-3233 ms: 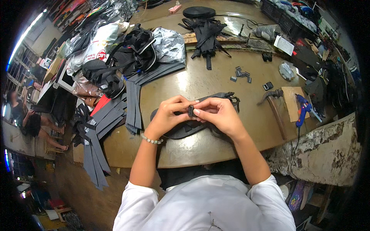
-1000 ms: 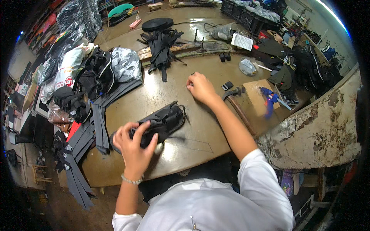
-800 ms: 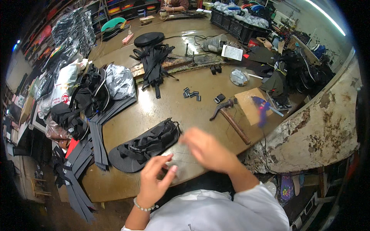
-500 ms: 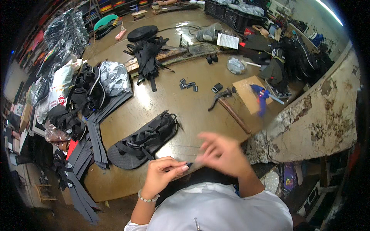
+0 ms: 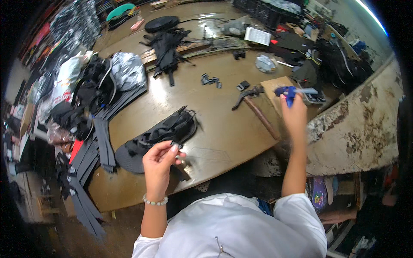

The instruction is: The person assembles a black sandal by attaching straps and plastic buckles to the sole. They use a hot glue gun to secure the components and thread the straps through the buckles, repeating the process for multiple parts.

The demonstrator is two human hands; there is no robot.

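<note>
My left hand (image 5: 157,165) is closed in a pinch on a small dark piece (image 5: 175,144), perhaps the end of a black strap; its exact kind is hard to make out. A black strap-like strip (image 5: 181,173) hangs just below those fingers. Behind that hand a black strappy sandal (image 5: 129,152) lies on the table, partly covered by it. Reaching out to the right, my right hand (image 5: 294,114) has its fingers round a blue glue gun (image 5: 285,90), over a tan board (image 5: 272,87).
A hammer (image 5: 261,117) lies left of the right forearm. Beyond it are a black buckle (image 5: 243,85) and several small black pieces (image 5: 210,80). Grey strips (image 5: 102,142) and bagged goods (image 5: 128,71) crowd the left. A bundle of black straps (image 5: 166,53) lies farther back.
My right hand has moved from beside the left to the far right and grasped the glue gun. My left hand has risen leftward, toward the sandal, still pinching the dark piece. The view has shifted slightly.
</note>
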